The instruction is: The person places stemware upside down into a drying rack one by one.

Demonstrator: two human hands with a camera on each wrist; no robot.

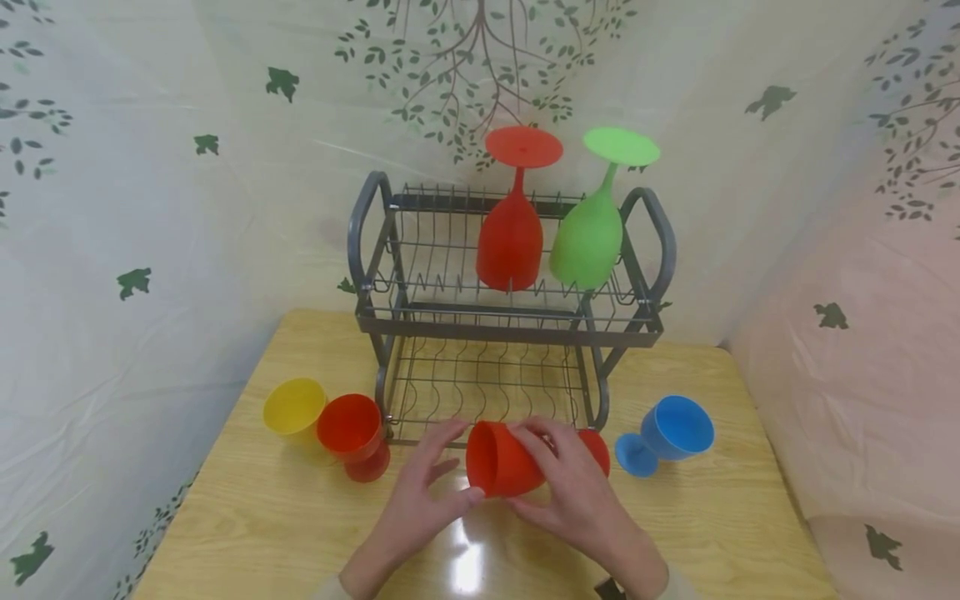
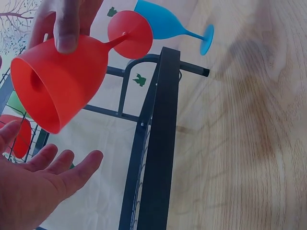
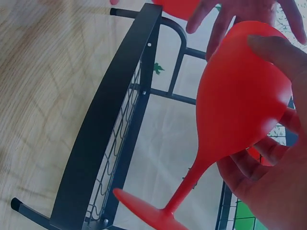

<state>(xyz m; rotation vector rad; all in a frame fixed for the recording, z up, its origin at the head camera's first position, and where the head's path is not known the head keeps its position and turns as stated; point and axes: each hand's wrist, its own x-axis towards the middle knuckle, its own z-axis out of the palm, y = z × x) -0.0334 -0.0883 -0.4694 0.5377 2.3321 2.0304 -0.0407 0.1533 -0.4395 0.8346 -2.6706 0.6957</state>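
Observation:
My right hand (image 1: 581, 492) grips a red plastic goblet (image 1: 506, 460) round its bowl, in front of the dish rack. The goblet lies tipped on its side in the air, its mouth toward my left hand (image 1: 426, 492). That hand has its fingers spread just beside the rim. In the left wrist view a gap shows between the left fingers (image 2: 79, 175) and the red goblet (image 2: 64, 79). The right wrist view shows the right thumb (image 3: 276, 50) on the bowl, with stem and foot hanging free below.
A dark two-tier dish rack (image 1: 510, 329) stands at the back. Upside down on its top tier are another red goblet (image 1: 512, 237) and a green goblet (image 1: 588, 237). Yellow (image 1: 294, 408) and red (image 1: 351, 429) goblets stand left on the wooden table (image 1: 247, 517); a blue goblet (image 1: 675, 429) is at right.

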